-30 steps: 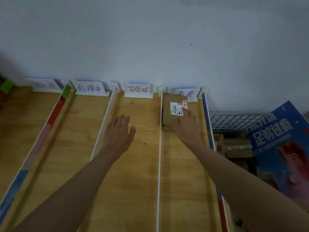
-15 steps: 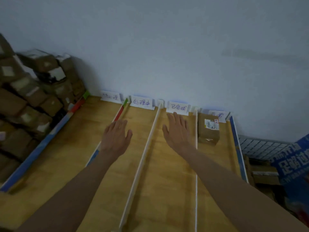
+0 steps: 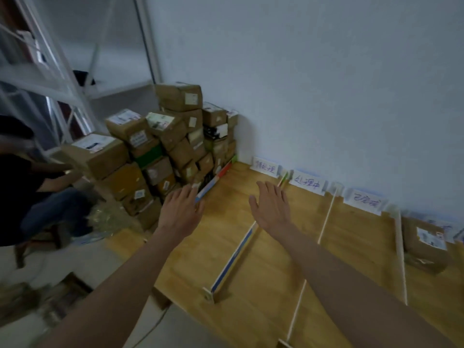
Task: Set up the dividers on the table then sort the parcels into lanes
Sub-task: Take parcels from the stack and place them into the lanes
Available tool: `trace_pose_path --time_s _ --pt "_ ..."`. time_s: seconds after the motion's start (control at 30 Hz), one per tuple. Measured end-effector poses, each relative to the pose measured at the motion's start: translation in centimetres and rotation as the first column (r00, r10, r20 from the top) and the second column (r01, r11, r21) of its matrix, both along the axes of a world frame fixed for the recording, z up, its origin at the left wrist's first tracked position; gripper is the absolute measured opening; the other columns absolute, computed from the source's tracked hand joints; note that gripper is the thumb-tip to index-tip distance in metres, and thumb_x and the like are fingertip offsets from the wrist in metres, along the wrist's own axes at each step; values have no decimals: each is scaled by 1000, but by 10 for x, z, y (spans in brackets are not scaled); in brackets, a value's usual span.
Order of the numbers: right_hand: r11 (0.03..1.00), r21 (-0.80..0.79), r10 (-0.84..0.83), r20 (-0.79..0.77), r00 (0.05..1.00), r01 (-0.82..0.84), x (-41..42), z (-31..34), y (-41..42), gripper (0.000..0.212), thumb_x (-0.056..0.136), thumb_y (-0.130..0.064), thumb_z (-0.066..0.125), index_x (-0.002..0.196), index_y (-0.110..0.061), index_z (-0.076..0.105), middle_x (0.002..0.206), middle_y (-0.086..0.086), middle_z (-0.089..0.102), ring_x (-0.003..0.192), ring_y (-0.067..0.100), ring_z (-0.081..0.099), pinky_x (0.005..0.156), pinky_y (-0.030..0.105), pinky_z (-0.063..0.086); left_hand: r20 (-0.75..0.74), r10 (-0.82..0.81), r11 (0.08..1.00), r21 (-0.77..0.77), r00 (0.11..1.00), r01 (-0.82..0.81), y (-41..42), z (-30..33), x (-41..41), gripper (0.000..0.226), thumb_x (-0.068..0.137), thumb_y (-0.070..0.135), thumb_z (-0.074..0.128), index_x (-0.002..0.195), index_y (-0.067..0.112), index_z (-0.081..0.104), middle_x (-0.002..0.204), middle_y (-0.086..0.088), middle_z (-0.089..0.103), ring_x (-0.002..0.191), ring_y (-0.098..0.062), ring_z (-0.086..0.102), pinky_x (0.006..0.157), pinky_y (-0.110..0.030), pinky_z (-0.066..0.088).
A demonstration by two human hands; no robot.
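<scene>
Counter [image 3: 263,285]: wooden, set against the wall, split into lanes by upright dividers [image 3: 325,221]. Paper labels [image 3: 308,183] stand along the back edge, one per lane. One parcel [image 3: 424,243], brown with a white sticker, lies at the far end of the rightmost lane. Stack of parcels [image 3: 160,146]: piled at the counter's left end. My left hand [image 3: 180,212]: fingers spread, holding nothing, near the stack. My right hand [image 3: 271,207]: flat, released, above the leftmost lane.
</scene>
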State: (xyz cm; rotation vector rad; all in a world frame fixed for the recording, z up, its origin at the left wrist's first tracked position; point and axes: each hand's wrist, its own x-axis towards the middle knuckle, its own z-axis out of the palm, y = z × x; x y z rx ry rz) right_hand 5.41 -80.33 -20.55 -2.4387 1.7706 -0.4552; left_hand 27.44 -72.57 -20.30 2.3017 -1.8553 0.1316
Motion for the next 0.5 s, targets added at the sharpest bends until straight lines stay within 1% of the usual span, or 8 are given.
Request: trace_pose_path --time_s 0.07,0.2,0.27,0.33,0.37,0.5 --pt "999 -27 29 -10 1000 -29 32 8 0 50 101 -43 32 140 -13 42 140 8 48 130 27 43 111 43 31 5 17 1000 -3 1000 -17 7 9 29 56 103 47 30 151 17 32 155 -3 34 142 -25 33 115 -40 29" --pt "990 -92 113 21 993 -111 90 28 -9 41 103 -38 32 133 -13 46 135 10 51 124 28 47 107 40 35 4 40 994 -105 999 -39 11 33 76 48 103 41 34 143 16 42 148 -4 43 133 -25 42 109 -39 33" --pt "984 -106 150 64 987 -143 116 39 -19 41 102 -39 33 133 -14 47 134 9 52 124 28 47 106 40 36 12 71 989 -127 997 -69 4 46 97 47 103 41 36 143 17 43 148 -4 43 135 -25 41 110 -39 32" --pt "978 -121 182 98 978 -170 142 49 -31 42 102 -40 34 131 -14 48 132 9 53 122 28 49 106 40 38 35 103 986 -135 994 -97 -7 58 120 50 103 43 35 145 18 40 151 -4 41 137 -24 39 113 -39 30" --pt "975 -127 197 106 975 -183 155 54 -37 42 102 -40 34 131 -13 48 132 10 53 122 29 50 105 41 39 46 116 984 -142 992 -109 -12 64 132 52 102 45 33 146 19 39 151 -3 41 138 -23 39 113 -40 29" --pt "968 -112 238 148 960 -223 202 71 -60 48 102 -40 34 140 -11 43 138 11 51 127 30 47 109 43 37 50 140 977 -170 989 -130 -31 88 177 49 102 45 31 143 20 41 149 -5 42 136 -26 41 113 -45 31"
